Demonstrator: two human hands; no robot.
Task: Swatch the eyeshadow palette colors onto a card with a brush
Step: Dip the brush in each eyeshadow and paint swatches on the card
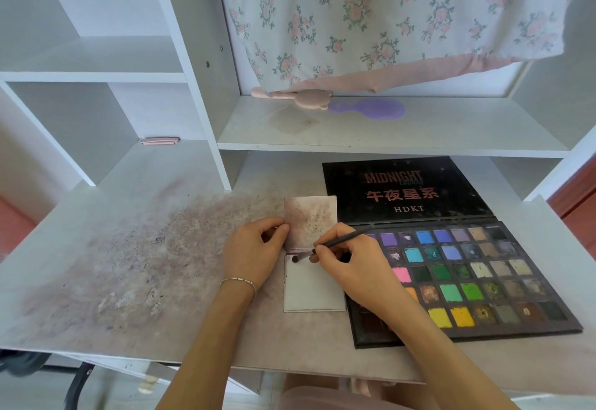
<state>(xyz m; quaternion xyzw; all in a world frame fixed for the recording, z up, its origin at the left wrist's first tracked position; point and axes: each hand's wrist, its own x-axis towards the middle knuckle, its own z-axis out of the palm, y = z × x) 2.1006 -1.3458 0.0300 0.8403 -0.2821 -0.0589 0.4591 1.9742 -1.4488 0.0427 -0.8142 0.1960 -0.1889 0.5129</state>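
Observation:
A white card [314, 290] lies on the desk, hinged to an upper flap [311, 216] stained with pinkish powder. My left hand [254, 248] pinches the left edge of the flap. My right hand [351, 264] grips a thin dark brush [335, 241], and its tip touches the card's top left corner, where a dark brown spot sits. The open eyeshadow palette [467, 277] lies to the right, its black lid [403, 187] laid back and its many colour pans exposed. My right forearm covers the palette's lower left pans.
The desk top [129, 264] is smeared with pinkish-purple powder left of the card. On the shelf above lie a pink brush [296, 96] and a purple hairbrush [371, 108]. A floral cloth [387, 16] hangs over the shelf. A small pink object [158, 141] sits at the left.

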